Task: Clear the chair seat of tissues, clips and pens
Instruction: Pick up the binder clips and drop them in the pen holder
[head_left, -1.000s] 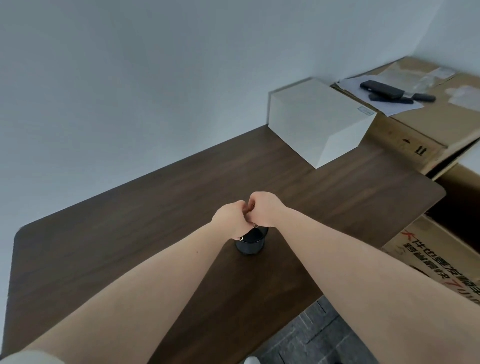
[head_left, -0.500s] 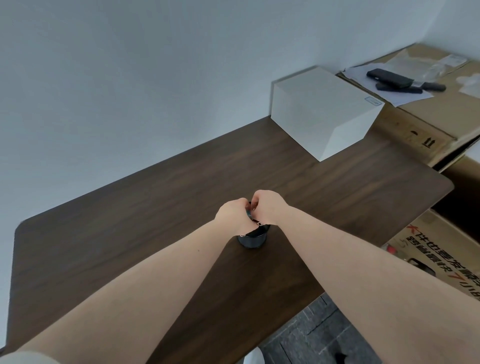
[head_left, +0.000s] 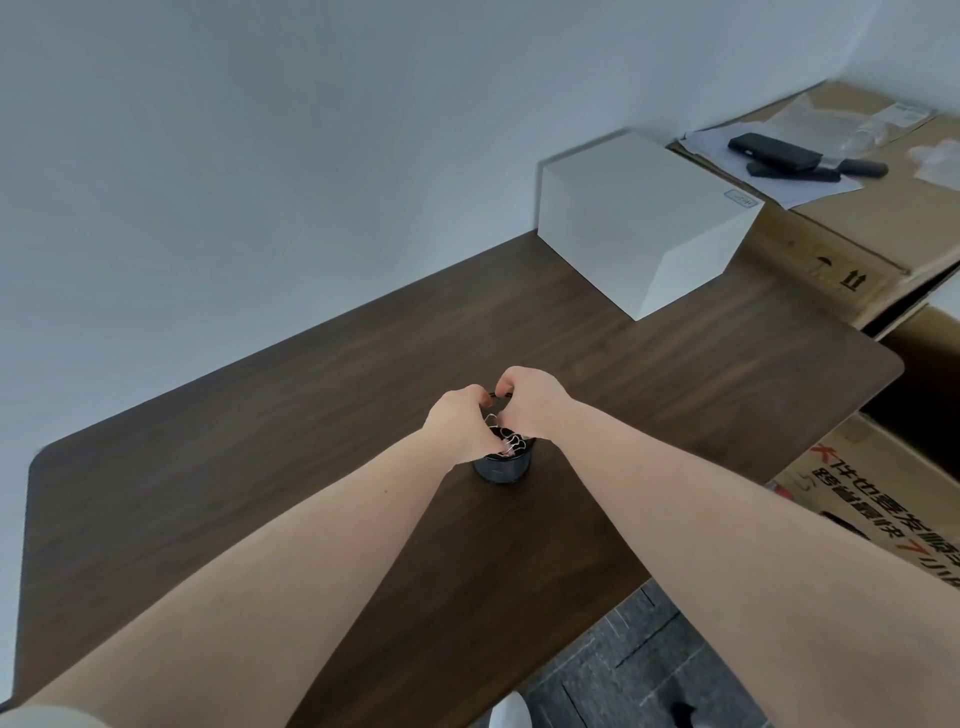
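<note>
A small black cup (head_left: 500, 472) stands on the dark wooden table (head_left: 260, 467) near its front edge. Black binder clips (head_left: 511, 445) with silver wire handles stick out of its mouth. My left hand (head_left: 460, 427) curls over the cup's left side, its fingertips down among the clips. My right hand (head_left: 531, 401) hovers over the far side, thumb and finger pinched at the cup's rim. The chair seat, tissues and pens are out of view.
A white box (head_left: 641, 218) sits at the table's far right corner. Cardboard boxes (head_left: 852, 244) stand to the right, with papers and black devices (head_left: 774, 150) on top. Another printed carton (head_left: 883, 499) stands lower right. Grey floor (head_left: 639, 670) shows below the table edge.
My hands, pressed together over the cup before, have come slightly apart, and the clips now show in the cup's mouth. The view has shifted a little.
</note>
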